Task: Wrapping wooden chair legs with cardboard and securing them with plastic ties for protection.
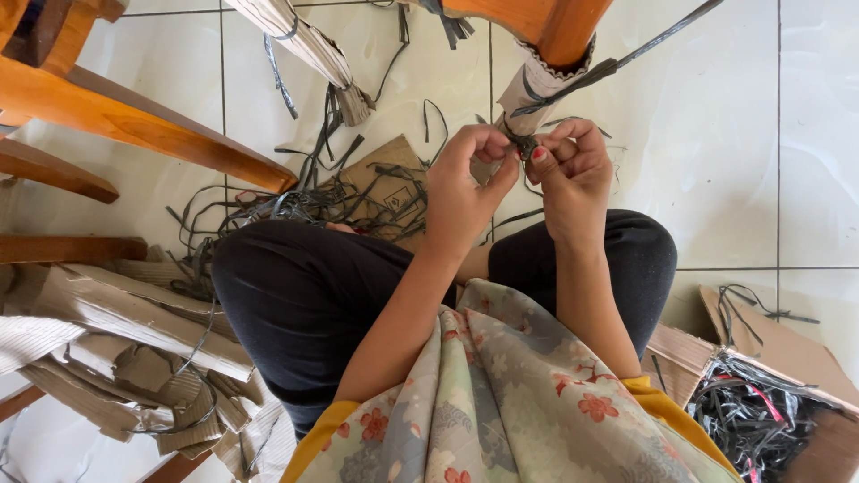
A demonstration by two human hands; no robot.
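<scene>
I sit on a tiled floor with my knees apart. My left hand (465, 183) and my right hand (573, 170) meet in front of me, fingertips pinching a dark plastic strap (522, 143) at a knot. The strap is bound around corrugated cardboard wrapping (532, 89) on an orange wooden furniture leg (555, 31). One end of the strap runs up to the right toward the top edge. The nails of my right hand are painted red.
Several loose dark straps (295, 201) and a flat cardboard piece (385, 183) lie on the floor ahead. Wooden chair parts (134, 121) stand at left above torn cardboard (134, 349). A cardboard box with strap scraps (761, 411) sits at lower right. Another wrapped leg (313, 54) is at top.
</scene>
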